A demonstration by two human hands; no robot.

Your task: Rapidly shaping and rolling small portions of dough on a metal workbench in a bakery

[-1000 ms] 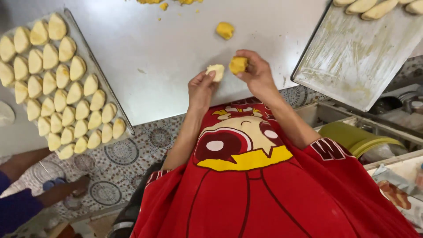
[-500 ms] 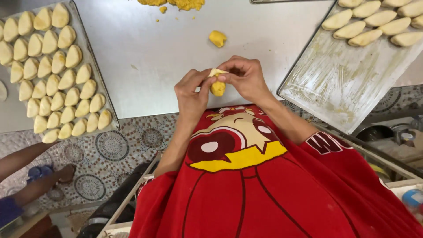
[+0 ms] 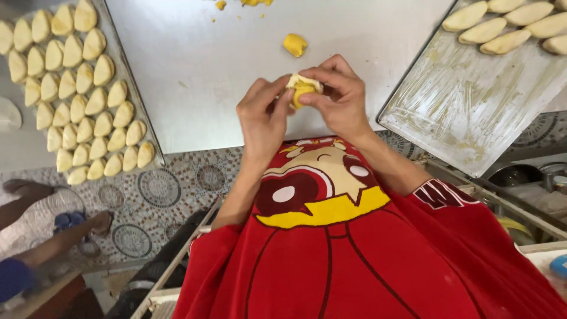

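Dough piece (image 3: 302,88) with yellow filling sits pinched between both hands above the near edge of the steel surface (image 3: 195,77). Left hand (image 3: 263,121) cups from below, grip narrow, fingertips on the pale wrapper; right hand (image 3: 339,97) closes the rim over the filling, grip tight on the same piece. Risk, as judged: thin soft wrapper may tear or the crumbly filling squeeze out if the pinch is uneven. Spare filling lump (image 3: 295,44) lies apart on the matte surface. Left tray (image 3: 127,82) carries rows of smooth pale folded pieces (closely packed); right tray (image 3: 472,112) looks greasy, with elongated ones.
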